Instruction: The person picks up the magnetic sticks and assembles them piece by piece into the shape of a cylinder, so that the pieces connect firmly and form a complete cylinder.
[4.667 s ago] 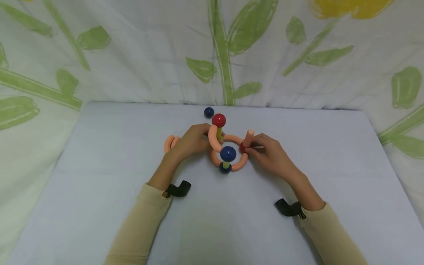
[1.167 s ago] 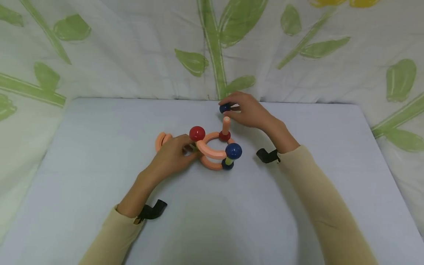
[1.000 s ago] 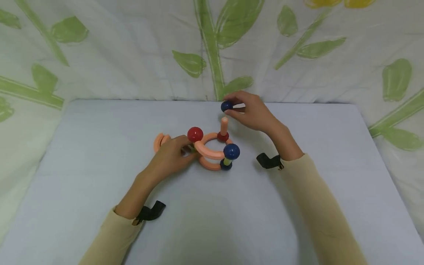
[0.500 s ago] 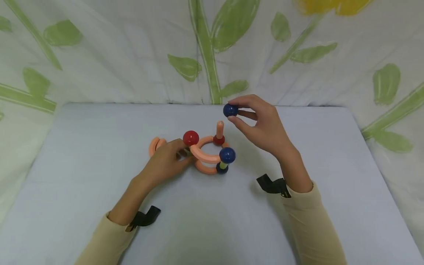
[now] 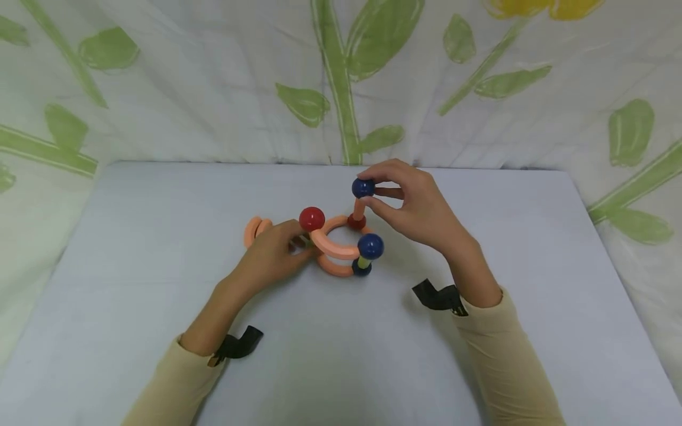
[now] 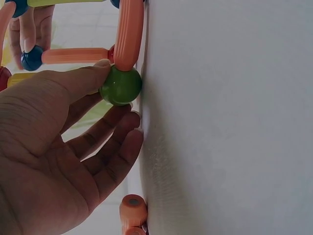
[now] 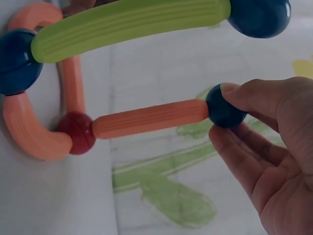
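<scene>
A magnetic ball-and-stick model stands mid-table, with a ring of curved orange sticks (image 5: 335,269) at its base. My left hand (image 5: 272,255) grips a green ball (image 6: 121,87) of that ring between thumb and fingers. With thumb and fingertips, my right hand (image 5: 423,207) pinches a blue ball (image 7: 225,107) at the upper end of an upright orange stick (image 7: 151,119). This stick rises from a red ball (image 7: 77,133) in the ring. Higher up, a curved orange stick (image 5: 333,247) links a raised red ball (image 5: 311,219) and a raised blue ball (image 5: 370,246).
Loose curved orange sticks (image 5: 254,229) lie left of the model, partly behind my left hand. The white table (image 5: 330,355) ends at the back against a hanging cloth (image 5: 213,77) printed with green leaves.
My right hand let go of the ring's red ball, took the loose blue ball from the table's back and brought it onto the upright stick. The model has been turned.
</scene>
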{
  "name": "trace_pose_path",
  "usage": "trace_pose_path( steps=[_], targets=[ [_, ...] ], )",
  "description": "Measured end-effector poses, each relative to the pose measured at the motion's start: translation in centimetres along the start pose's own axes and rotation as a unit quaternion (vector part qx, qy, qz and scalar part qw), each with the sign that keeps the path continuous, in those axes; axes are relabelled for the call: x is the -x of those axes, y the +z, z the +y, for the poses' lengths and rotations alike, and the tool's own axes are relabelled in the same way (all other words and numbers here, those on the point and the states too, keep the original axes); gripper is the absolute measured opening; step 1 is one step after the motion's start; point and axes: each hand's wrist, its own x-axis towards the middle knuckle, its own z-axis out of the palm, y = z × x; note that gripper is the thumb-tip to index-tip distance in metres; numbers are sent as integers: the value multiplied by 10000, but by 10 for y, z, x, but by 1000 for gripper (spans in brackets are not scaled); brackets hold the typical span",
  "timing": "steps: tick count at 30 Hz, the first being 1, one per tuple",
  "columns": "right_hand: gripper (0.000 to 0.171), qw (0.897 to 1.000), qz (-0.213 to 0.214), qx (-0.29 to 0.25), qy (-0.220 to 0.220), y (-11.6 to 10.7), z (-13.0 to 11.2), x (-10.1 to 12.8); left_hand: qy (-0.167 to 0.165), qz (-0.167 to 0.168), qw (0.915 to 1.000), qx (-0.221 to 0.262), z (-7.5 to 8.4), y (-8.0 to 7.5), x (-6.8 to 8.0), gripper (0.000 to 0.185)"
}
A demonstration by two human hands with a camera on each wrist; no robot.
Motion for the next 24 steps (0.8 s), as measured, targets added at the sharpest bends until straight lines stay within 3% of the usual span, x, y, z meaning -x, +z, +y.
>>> trace_pose_path(
  steps=[24],
  targets=[
    [38, 9998, 0, 181, -37, 0, 2, 0, 54, 51, 9989, -464, 5, 2, 2, 25]
  ],
)
